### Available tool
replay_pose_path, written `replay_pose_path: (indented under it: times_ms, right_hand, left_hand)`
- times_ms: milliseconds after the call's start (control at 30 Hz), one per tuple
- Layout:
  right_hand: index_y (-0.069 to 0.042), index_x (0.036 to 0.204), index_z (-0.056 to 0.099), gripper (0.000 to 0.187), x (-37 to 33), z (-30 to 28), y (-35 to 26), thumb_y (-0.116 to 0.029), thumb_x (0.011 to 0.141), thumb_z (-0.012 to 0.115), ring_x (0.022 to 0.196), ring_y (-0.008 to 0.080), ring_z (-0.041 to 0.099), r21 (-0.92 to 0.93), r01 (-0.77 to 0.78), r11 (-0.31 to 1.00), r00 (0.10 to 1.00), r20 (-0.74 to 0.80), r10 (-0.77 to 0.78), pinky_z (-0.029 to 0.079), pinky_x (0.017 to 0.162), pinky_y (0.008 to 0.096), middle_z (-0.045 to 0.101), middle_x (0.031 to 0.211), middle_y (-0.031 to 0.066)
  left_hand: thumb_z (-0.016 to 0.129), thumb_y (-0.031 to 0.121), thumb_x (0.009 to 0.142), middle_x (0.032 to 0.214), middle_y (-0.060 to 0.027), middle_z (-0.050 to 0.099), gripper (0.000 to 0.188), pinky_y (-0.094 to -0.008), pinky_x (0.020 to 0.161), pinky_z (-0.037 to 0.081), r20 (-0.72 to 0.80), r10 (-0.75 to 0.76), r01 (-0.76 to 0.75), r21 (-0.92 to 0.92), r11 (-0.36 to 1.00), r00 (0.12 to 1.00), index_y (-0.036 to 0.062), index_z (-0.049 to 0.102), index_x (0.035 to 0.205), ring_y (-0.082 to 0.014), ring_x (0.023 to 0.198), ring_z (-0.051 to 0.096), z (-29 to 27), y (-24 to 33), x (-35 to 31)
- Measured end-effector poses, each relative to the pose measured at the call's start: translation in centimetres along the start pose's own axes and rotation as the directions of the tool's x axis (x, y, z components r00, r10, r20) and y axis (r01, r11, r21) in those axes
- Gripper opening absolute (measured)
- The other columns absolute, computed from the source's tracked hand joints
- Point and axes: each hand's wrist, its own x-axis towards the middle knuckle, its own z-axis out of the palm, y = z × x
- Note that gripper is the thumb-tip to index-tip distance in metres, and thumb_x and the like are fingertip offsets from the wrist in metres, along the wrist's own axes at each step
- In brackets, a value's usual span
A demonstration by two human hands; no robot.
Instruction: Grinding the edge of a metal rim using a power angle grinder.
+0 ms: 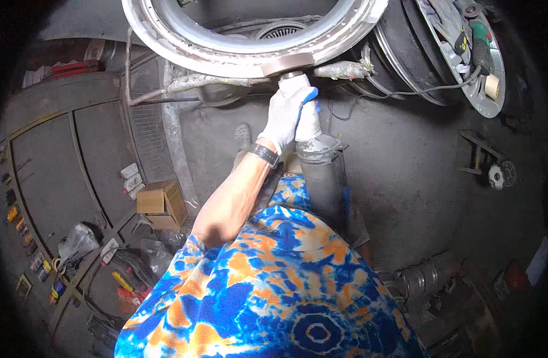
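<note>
The gloved left hand (288, 113) was wrapped tight round a grey power grinder (319, 161), its disc against the polished metal wheel rim (226, 51) overhead. Right hand unseen. Dusty concrete floor (405, 179); cardboard box (162, 204) nearby.

Brown cardboard box (162, 204), flaps open, on floor at left; clear plastic bag (77, 241) nearby.

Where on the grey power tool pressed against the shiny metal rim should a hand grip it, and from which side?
Grip the power tool around its long cylindrical body, well below the spinning disc that meets the rim. Come from the side, fingers wrapping round the barrel, as the gloved left hand does near the head. The body is straight and round, so it suits a wrap grip. The right hand is not visible.
</note>
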Motion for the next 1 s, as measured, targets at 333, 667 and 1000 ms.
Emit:
replay_pose_path:
  times_ms: [333,667,1000]
  right_hand:
    - [0.004,0.152,0.046,0.072,-1.4,4.6,4.1,-0.054,0.111,0.042,0.135,0.0274,0.055,0.073,-0.028,0.997,0.989,-0.143,0.038,0.04,0.116,0.0387,0.056,0.148,0.0154]
    - [0.005,0.146,0.054,0.078,-2.1,15.8,6.1,-0.062,0.107,0.042,0.127,0.0263,0.062,0.17,-0.057,0.984,0.99,-0.117,0.078,0.048,0.111,0.0379,0.062,0.143,0.0163]
    - [-0.001,0.148,0.052,0.081,1.8,16.2,8.7,-0.068,0.104,0.041,0.127,0.0291,0.062,0.159,-0.059,0.986,0.996,-0.06,0.07,0.049,0.109,0.0422,0.062,0.144,0.016]
  left_hand:
    - [0.075,0.014,0.094,0.088,-0.0075,0.07,0.018,-0.033,0.068,0.061,0.223,0.068,-0.089,0.085,0.992,0.972,0.0019,0.067,0.104,-0.0176,0.075,0.07,-3.7,0.9,-0.2]
    - [0.08,0.014,0.091,0.09,-0.0076,0.071,0.023,-0.0316,0.065,0.06,0.157,0.12,-0.15,0.203,0.968,0.98,0.0019,0.067,0.106,-0.0156,0.073,0.07,-10.8,3.5,-0.3]
    - [0.082,0.02,0.086,0.089,-0.0086,0.072,0.027,-0.0319,0.068,0.059,0.097,0.122,-0.143,0.257,0.956,0.988,0.001,0.069,0.101,-0.0152,0.076,0.071,-13.4,6.6,-0.6]
